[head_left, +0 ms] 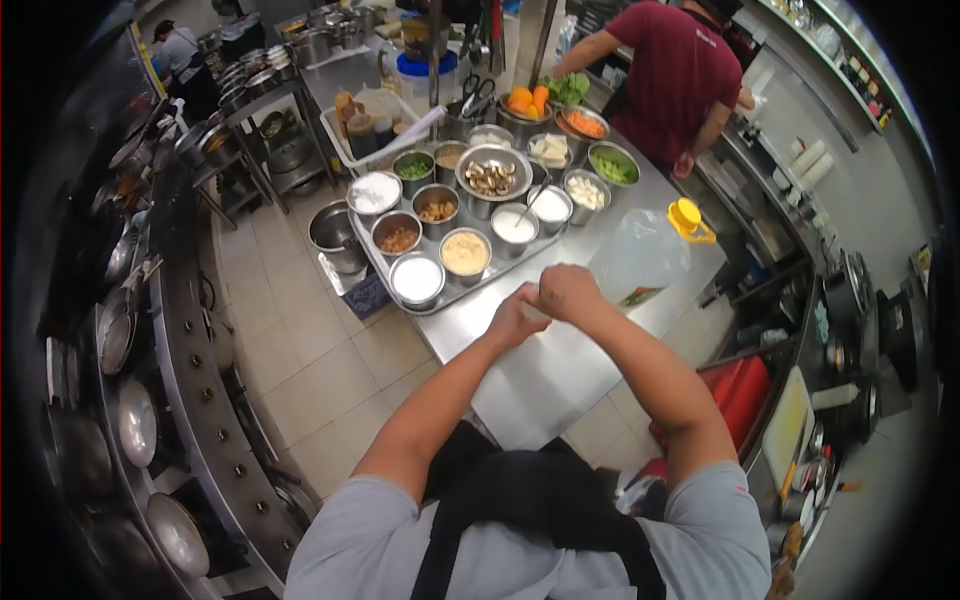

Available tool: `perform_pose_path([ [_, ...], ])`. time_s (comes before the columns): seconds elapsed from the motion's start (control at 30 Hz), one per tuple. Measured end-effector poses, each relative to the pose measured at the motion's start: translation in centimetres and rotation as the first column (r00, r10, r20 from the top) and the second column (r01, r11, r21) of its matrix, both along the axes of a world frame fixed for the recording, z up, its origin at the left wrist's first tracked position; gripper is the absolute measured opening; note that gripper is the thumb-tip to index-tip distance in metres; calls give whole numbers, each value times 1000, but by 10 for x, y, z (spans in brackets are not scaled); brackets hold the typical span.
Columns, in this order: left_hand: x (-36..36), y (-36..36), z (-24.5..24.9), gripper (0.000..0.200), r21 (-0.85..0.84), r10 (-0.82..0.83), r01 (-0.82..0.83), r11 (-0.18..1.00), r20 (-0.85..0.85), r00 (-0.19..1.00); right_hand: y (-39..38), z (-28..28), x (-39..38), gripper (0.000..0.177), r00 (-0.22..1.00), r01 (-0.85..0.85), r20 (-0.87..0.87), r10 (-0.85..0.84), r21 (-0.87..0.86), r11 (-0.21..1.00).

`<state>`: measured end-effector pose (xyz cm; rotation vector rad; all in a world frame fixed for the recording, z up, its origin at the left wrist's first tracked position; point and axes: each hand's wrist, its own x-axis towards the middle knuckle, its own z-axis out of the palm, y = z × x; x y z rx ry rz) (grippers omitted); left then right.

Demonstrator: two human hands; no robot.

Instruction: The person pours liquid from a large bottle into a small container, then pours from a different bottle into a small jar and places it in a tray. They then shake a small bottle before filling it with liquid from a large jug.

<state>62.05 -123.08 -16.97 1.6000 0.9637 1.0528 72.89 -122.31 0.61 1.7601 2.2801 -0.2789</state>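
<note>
My left hand (514,319) and my right hand (569,291) meet over the front part of the steel table (545,385). The fingers of both are curled inward and touching or nearly so; whatever may be between them is hidden. Just right of my right hand lies a large clear plastic jug (640,258) with a yellow cap and handle (686,216). Beyond my hands, a metal tray (478,296) holds several steel containers. Nearest are a pale yellow paste (465,252), a white powder (417,279) and a white cream (514,225) with a spoon in it.
Sliced mushrooms (490,180) fill a bowl mid-tray. Sauce bottles (362,132) stand in a white bin behind. A co-worker in a maroon shirt (675,75) stands at the table's far right. A stove with pans (180,535) runs along the left; a red container (735,392) is at right.
</note>
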Motion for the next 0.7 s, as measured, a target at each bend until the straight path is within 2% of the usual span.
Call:
perform_pose_path([
  [0.07, -1, 4, -8, 46, 94, -4, 4, 996, -6, 1000, 4, -5, -4, 49, 997, 54, -45, -55, -25, 998],
  [0.13, -7, 2, 5, 54, 28, -18, 20, 999, -55, 998, 6, -6, 9, 43, 966, -228, -109, 233, 59, 972],
  [0.17, -8, 3, 9, 61, -20, -23, 21, 1000, -99, 995, 9, -5, 13, 44, 801, -462, -316, 509, 216, 860],
  [0.2, -10, 3, 9, 61, -29, -33, 30, 999, -94, 995, 3, -9, 14, 44, 807, -455, -316, 499, 206, 866],
  [0.23, -12, 5, 12, 64, -39, -80, 79, 996, -21, 997, -2, -11, 15, 45, 885, -365, -251, 393, 152, 918],
  [0.27, -13, 5, 12, 66, -45, -125, 128, 991, 52, 991, -9, -2, 9, 47, 943, -266, -177, 282, 105, 958],
  [0.3, -12, 7, 6, 66, -49, -131, 134, 990, 56, 990, -11, 6, -6, 57, 997, -73, -19, 74, 46, 996],
  [0.33, -11, 9, 1, 63, -76, -144, 148, 986, 60, 988, -7, 6, -11, 57, 998, -68, -16, 68, 45, 997],
  [0.4, -10, 12, -3, 56, -127, -169, 176, 976, 65, 984, -1, 5, -16, 61, 986, 44, 161, -34, -56, 998],
  [0.43, -10, 12, -5, 56, -127, -174, 181, 975, 64, 983, -2, 3, -11, 61, 986, 49, 161, -40, -55, 997],
  [0.47, -12, 11, 0, 55, -88, -127, 128, 988, 15, 992, -5, 5, -5, 58, 992, -128, 1, 129, 78, 989],
  [0.5, -14, 10, 4, 53, -46, -75, 74, 996, -30, 997, -6, 5, -1, 57, 940, -278, -132, 314, 233, 932],
  [0.53, -17, 11, 8, 53, -47, -75, 74, 996, -27, 997, -4, 3, -4, 57, 940, -279, -129, 314, 231, 932],
  [0.6, -20, 13, 10, 55, -30, -118, 116, 993, -95, 988, -5, 17, -23, 56, 996, 67, 50, -72, 101, 993],
  [0.7, -21, 8, 16, 57, -15, -105, 105, 994, -86, 991, 2, -7, -19, 57, 992, 77, 96, -83, 60, 995],
])
